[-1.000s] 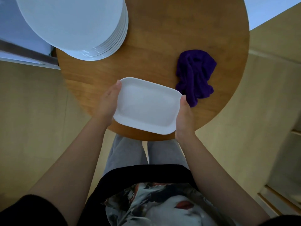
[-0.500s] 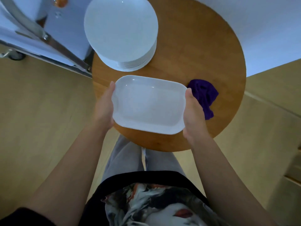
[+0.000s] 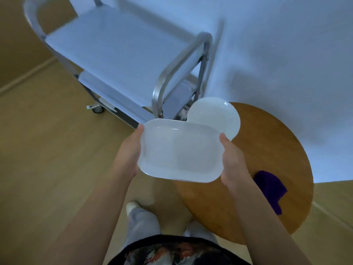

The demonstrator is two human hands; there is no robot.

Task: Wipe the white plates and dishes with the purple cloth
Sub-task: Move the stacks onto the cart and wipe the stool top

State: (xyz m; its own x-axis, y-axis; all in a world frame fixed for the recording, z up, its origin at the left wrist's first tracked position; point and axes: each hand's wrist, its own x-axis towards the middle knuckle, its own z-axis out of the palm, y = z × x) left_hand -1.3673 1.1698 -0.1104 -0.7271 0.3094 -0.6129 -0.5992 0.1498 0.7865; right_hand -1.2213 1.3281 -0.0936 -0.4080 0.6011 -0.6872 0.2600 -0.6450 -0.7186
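— Where is the dish [image 3: 179,152] being held?
— Between the left hand [image 3: 128,150] and the right hand [image 3: 232,163], left of the table [image 3: 271,142].
— And on the table?
— The plate stack [image 3: 214,116] is being kept at its far edge, the cloth [image 3: 271,188] at its right; the cart [image 3: 122,60] is being seen behind.

place: dining or catering service room | evidence: steel wheeled trolley [image 3: 122,54]; stacked white plates [image 3: 214,115] on round wooden desk [image 3: 277,142]; pale wood floor [image 3: 47,150]; plain white wall [image 3: 286,44]

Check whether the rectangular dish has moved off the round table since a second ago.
Yes. The rectangular dish, gripped by both hands, now hangs mostly past the round table edge, toward the metal cart.
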